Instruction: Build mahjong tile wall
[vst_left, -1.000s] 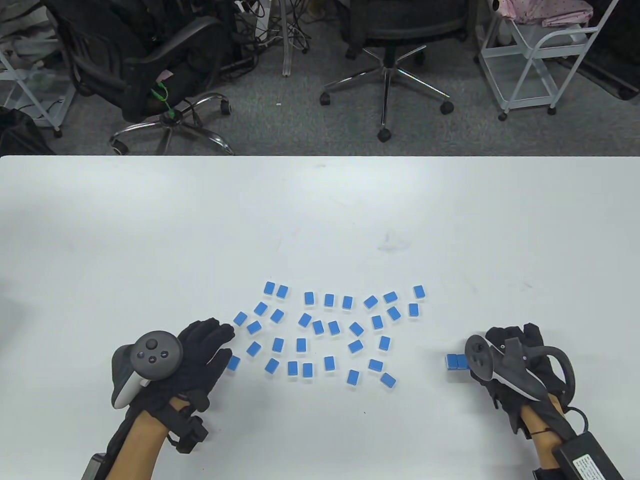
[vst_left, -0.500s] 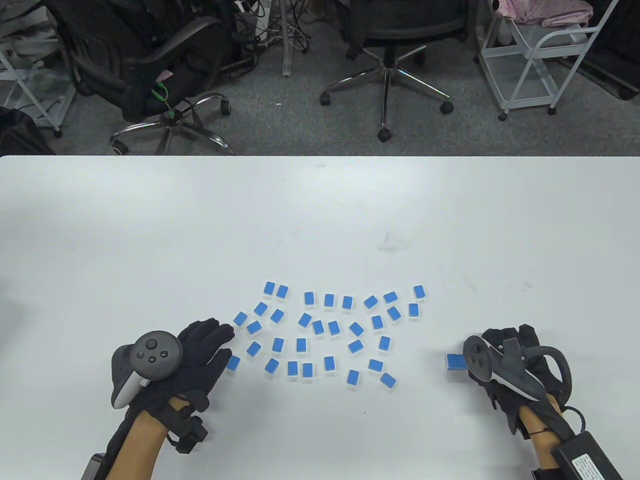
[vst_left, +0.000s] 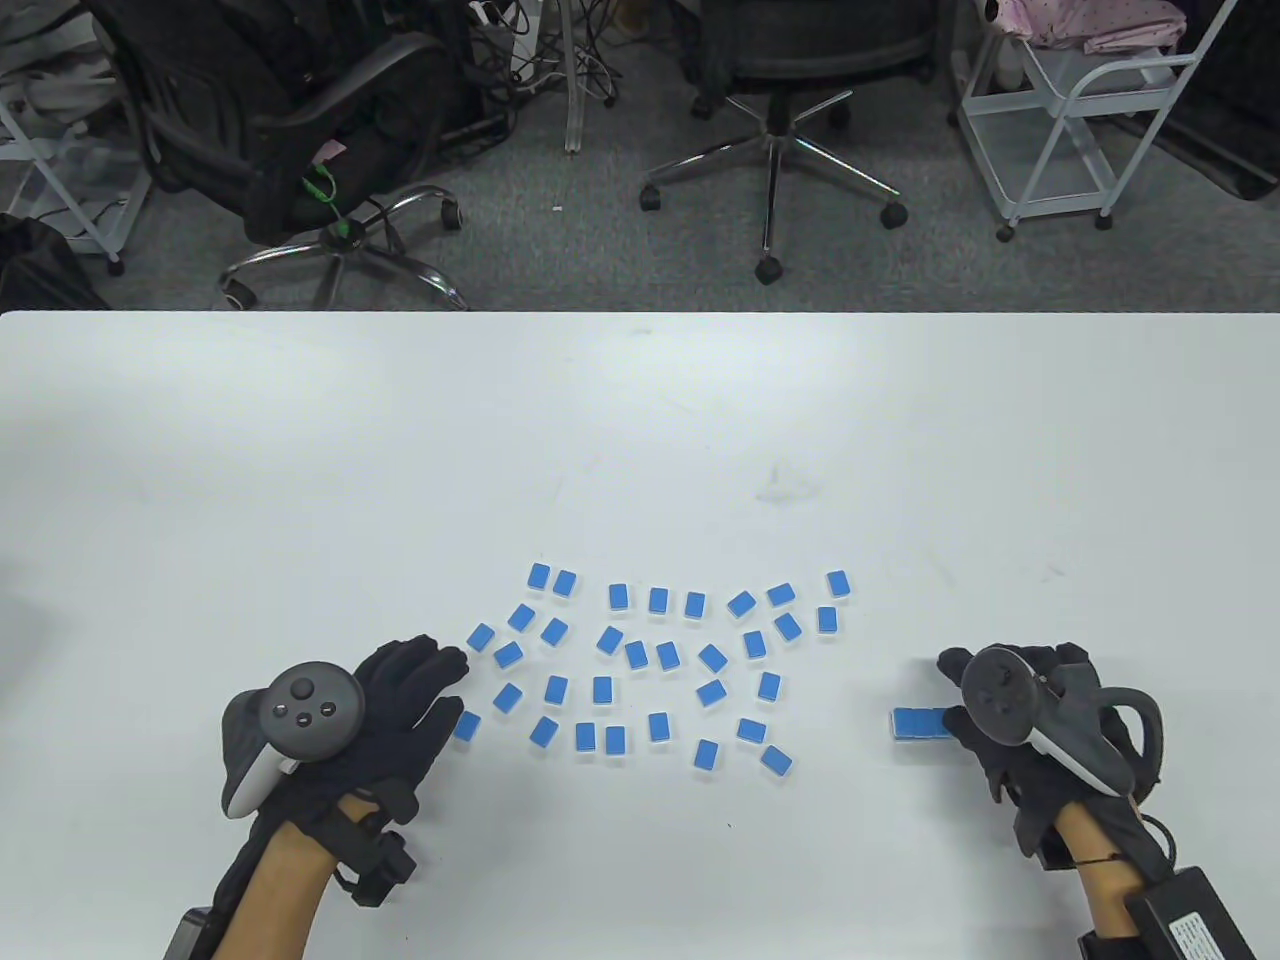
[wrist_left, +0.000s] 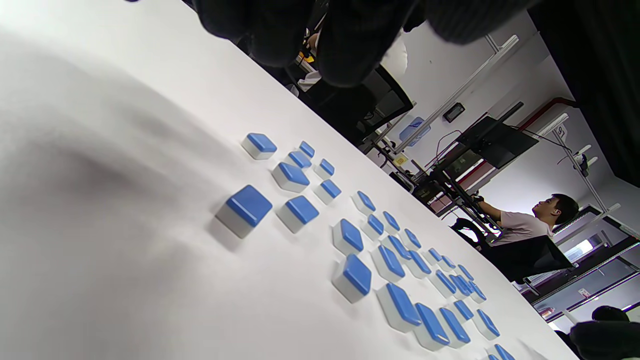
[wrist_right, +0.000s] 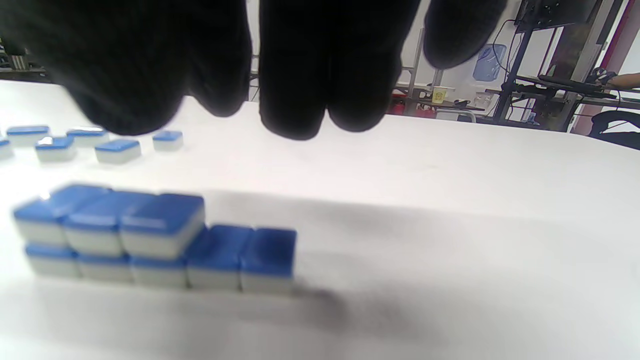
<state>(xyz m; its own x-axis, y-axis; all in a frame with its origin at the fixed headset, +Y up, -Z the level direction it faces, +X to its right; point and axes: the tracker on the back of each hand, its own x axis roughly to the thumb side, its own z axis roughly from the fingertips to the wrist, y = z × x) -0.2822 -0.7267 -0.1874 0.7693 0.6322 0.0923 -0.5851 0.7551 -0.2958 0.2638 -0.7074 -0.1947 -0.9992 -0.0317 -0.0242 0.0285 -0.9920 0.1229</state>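
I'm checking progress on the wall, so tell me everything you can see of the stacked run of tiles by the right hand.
The tile wall has five blue-topped, white-bodied tiles in its bottom row and three stacked flush on the left. It sits on the white table, apart from the scattered tiles; the right hand hovers beside it.

Office chairs (vst_left: 775, 130) on grey carpet (vst_left: 600, 230)

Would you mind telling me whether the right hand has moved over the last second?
Yes. The right hand has shifted rightward and slightly toward the table's far edge, away from the scattered tiles, uncovering more of the tile wall.
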